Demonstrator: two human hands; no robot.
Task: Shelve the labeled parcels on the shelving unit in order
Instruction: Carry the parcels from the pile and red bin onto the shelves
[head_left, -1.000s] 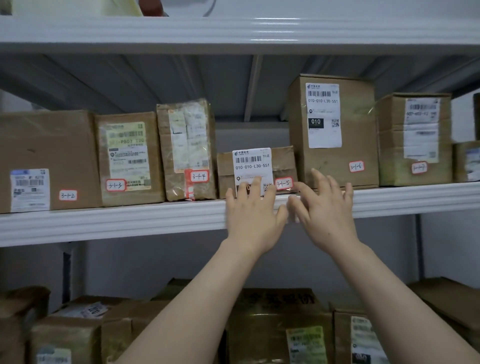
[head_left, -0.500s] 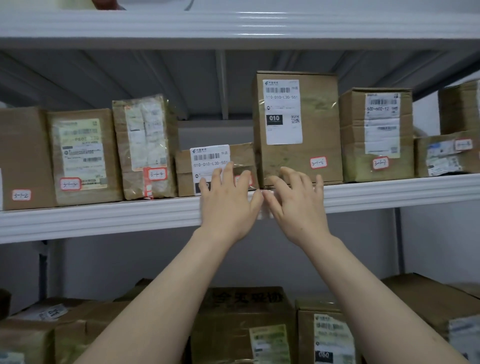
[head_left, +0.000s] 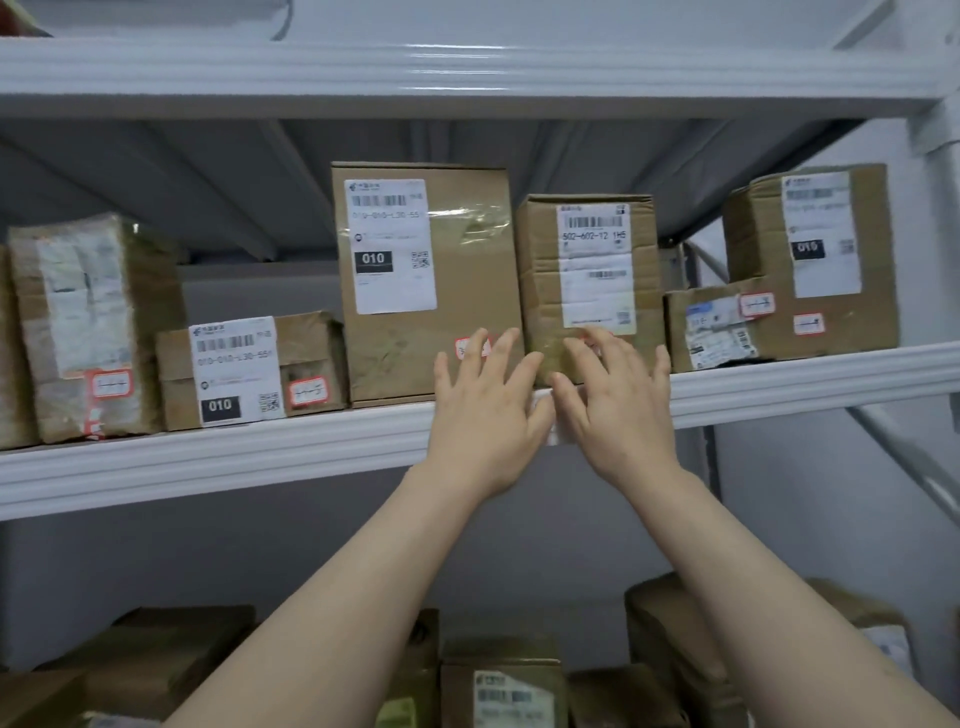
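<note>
**A:** Which step is this?

**B:** Checking or squaring the row, I'd say. The tall box (head_left: 467, 291) and the 502 box (head_left: 589, 270) already stand on the shelf (head_left: 260, 447), nearly touching. Both hands are up at its front edge and hold nothing.

**A:** How do the hands lie?

**B:** The left hand (head_left: 488, 410) is spread wide with straight fingers, in front of the tall box's lower right corner and partly over its red tag (head_left: 470, 347). The right hand (head_left: 618, 410) is spread the same way before the foot of the 502 box. I cannot tell whether any fingertip touches cardboard.

**A:** And next?

**B:** Probably either pressing both boxes back flush or drawing one out. Drawing one out needs a grip on both its sides, and the seam leaves fingers little room. The tags are too blurred to read, so I cannot vouch for the order.
</note>
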